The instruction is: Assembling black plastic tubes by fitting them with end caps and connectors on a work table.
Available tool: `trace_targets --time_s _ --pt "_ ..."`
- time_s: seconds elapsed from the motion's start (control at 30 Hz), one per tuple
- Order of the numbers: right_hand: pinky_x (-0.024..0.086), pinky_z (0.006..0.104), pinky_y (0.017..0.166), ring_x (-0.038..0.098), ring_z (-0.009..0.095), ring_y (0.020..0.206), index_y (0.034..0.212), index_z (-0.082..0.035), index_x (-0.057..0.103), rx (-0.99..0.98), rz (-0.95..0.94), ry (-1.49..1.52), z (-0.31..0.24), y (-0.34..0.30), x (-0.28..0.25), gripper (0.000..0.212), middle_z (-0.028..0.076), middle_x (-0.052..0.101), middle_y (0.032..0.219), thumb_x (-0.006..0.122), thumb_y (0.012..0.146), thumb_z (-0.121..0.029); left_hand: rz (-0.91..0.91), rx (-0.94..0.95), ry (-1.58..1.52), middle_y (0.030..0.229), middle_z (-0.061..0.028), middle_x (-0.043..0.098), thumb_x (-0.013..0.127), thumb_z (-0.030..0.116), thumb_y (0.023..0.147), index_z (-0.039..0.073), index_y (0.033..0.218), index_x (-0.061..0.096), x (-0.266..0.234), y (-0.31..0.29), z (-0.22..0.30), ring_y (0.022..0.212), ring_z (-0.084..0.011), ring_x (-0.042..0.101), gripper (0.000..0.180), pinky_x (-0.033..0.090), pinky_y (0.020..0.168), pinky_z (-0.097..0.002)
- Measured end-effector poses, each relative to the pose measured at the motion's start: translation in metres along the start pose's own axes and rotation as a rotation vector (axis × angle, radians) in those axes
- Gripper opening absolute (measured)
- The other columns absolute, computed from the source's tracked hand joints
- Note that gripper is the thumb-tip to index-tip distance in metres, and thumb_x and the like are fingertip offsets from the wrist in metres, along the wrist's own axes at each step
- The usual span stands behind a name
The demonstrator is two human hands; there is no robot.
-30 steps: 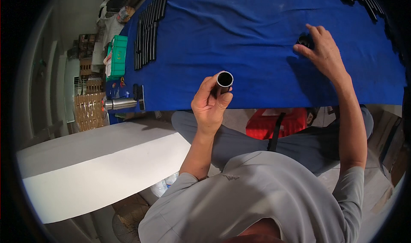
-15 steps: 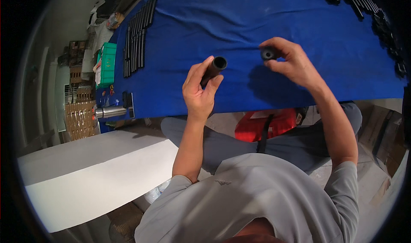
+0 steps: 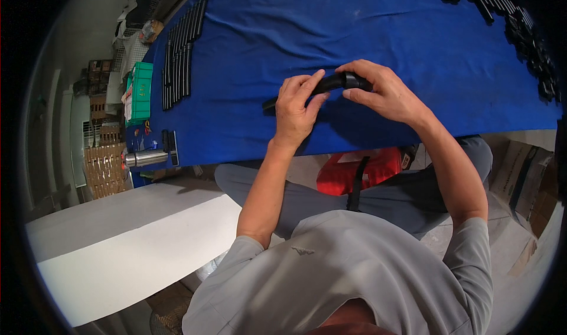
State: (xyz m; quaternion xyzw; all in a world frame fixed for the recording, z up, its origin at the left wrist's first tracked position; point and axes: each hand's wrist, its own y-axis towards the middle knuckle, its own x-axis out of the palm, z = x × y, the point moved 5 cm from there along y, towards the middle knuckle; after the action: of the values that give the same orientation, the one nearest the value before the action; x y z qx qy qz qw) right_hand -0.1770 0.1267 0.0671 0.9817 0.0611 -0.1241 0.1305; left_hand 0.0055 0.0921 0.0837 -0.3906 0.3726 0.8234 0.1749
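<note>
Your bench (image 3: pixel 248 39) looks mid-batch to me: black parts laid out at both ends, and one piece up in your hands. I'd call that piece partway done. The fitting sits at the end of the tube, but your fingers cover some of the join, so I can't swear it's seated. Nothing marks which batch is finished and which is left.

Counts, big stuff down: one bench under blue cloth, one white slab (image 3: pixel 136 246) off to your left. One heap of tubes (image 3: pixel 481 4) at the far right corner, with one cluster of black bits (image 3: pixel 534 60) just beside it, both too jumbled to count. One row of tubes (image 3: pixel 179 69) on the left side, roughly ten, overlapping. One red bag (image 3: pixel 331 178) below the front edge, one green crate (image 3: pixel 142 90) at the left end, one steel flask (image 3: pixel 146 158) near it.

Then your two hands: left hand (image 3: pixel 295 107) has its fingers wrapped round the tube, right hand (image 3: pixel 387 93) has its fingers and thumb pinching the fitting. One tube (image 3: pixel 326 85), held over the cloth near the front, its left end poking out past your left hand. Smallest: one fitting (image 3: pixel 349 80), at the tube's right end.
</note>
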Motion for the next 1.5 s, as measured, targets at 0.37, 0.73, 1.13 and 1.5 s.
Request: trace_targets --time_s 0.37,0.73,1.13,1.5 --pt "0.048 0.0389 0.071 0.061 0.031 0.078 0.104 0.004 0.063 0.001 0.053 -0.004 0.008 -0.002 0.012 0.032 0.018 0.064 0.085 0.069 0.084 -0.021 0.145 0.153 0.209 0.106 -0.0125 0.064 0.077 0.016 0.078 0.000 0.119 0.064 -0.004 -0.024 0.031 0.099 -0.0291 0.061 0.046 0.050 0.087 -0.0389" --pt "0.042 0.0311 0.063 0.052 0.016 0.071 0.104 0.001 0.063 0.032 0.029 0.025 0.008 -0.001 0.022 0.026 0.006 0.056 0.079 0.069 0.086 -0.016 0.757 -1.193 -1.907 0.104 -0.0126 0.061 0.065 0.048 0.089 0.003 0.109 0.052 0.029 -0.050 -0.039 0.101 -0.0283 0.062 0.050 0.051 0.095 -0.0454" --pt "0.044 0.0320 0.061 0.055 0.014 0.068 0.106 0.002 0.059 -0.054 -0.016 -0.083 -0.006 -0.006 0.034 0.034 0.007 0.054 0.072 0.071 0.088 -0.024 0.647 -0.619 -1.680 0.052 0.0047 0.039 0.057 0.042 0.097 0.016 0.067 0.055 -0.034 0.013 -0.024 0.049 -0.0097 0.038 0.039 0.039 0.059 -0.0292" --pt "0.041 0.0254 0.052 0.050 0.008 0.057 0.105 0.000 0.061 0.069 0.090 0.148 -0.010 -0.009 0.036 0.030 0.001 0.054 0.068 0.072 0.089 -0.022 0.772 -0.739 -1.812 0.051 0.0053 0.038 0.058 0.035 0.096 0.017 0.064 0.051 -0.025 0.009 -0.036 0.045 -0.0090 0.037 0.038 0.037 0.053 -0.0268"
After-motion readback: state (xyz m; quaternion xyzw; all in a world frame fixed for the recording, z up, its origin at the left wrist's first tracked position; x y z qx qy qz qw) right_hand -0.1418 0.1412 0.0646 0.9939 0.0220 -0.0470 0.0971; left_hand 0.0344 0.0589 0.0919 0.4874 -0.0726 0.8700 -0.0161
